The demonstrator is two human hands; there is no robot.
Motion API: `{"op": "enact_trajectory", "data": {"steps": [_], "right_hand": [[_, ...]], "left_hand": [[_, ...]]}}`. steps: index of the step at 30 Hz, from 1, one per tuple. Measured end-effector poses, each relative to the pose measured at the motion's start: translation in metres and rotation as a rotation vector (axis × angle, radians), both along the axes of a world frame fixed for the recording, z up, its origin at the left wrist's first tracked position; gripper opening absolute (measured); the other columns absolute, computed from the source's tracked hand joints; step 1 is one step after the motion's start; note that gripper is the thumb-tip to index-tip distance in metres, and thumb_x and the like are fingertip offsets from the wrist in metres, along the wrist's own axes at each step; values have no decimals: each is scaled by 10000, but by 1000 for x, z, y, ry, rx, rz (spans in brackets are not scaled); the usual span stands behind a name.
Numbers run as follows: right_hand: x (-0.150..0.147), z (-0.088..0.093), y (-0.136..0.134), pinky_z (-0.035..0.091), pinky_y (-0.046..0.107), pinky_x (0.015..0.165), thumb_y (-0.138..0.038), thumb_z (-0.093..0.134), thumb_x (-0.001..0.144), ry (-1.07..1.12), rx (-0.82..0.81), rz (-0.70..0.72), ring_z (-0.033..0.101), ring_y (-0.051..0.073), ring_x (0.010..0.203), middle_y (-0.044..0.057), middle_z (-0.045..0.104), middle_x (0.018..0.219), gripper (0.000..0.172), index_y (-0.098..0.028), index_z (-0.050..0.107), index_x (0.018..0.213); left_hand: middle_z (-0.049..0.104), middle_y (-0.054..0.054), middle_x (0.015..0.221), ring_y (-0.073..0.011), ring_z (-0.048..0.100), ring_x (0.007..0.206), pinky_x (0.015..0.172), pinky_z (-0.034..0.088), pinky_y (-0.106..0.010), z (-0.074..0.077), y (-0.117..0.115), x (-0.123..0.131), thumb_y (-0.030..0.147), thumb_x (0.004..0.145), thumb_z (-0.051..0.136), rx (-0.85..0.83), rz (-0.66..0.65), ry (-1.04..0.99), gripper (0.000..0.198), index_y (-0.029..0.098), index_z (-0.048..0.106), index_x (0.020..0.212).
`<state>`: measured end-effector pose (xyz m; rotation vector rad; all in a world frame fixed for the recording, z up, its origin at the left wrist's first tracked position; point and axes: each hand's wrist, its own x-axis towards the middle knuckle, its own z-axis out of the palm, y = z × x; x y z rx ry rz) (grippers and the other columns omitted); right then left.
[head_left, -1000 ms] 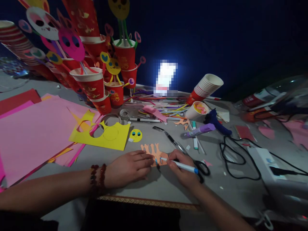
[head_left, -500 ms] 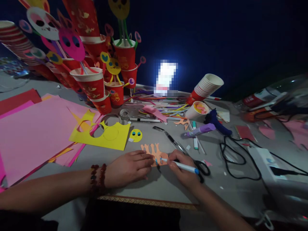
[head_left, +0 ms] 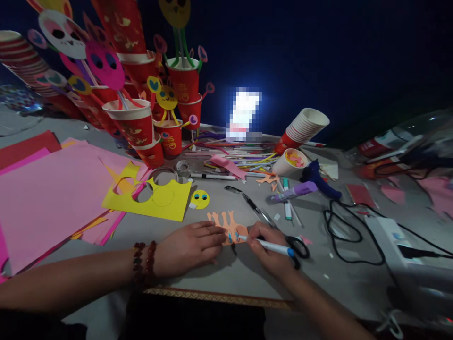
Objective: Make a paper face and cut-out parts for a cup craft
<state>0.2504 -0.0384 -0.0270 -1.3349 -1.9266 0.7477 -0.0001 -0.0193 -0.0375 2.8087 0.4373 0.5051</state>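
Note:
My left hand point(head_left: 193, 245) lies flat with fingers stretched out, its fingertips pressing the left part of an orange paper piece point(head_left: 224, 219) to the table. In my right hand point(head_left: 267, 248) is a white marker with a blue end point(head_left: 278, 247), held in a pinch. Its tip touches the paper at the right one of two small blue-coloured oval outlines. Just beyond the paper lies a yellow paper circle point(head_left: 200, 199) with two blue eyes. Black-handled scissors point(head_left: 300, 246) rest partly under my right hand, their blades pointing away from me.
Yellow cut-out paper point(head_left: 166, 200) and pink sheets point(head_left: 53, 189) lie at left. Red paper cups point(head_left: 132, 130) with paper faces stand behind them. A purple glue stick point(head_left: 295, 191), a cup of scraps point(head_left: 290, 161), stacked cups point(head_left: 306, 125) and a black cable point(head_left: 354, 259) are at right.
The marker tip has shifted slightly within the right oval, which now shows more blue colouring. My left hand stays in place on the paper.

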Motion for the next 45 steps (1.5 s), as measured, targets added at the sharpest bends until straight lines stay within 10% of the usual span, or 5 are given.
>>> {"op": "enact_trajectory", "data": {"steps": [45], "right_hand": [[0,-1,-1,378,245,499,-193,490,763,61,-32,11,496,133,478,-41,524,529,165,-226,495,602]], "left_hand": [[638,-95,1280,-231,511,1281,1114,389,-407,2,1,1,194,995,452,2,5,-14,186,136,610,1074]]}}
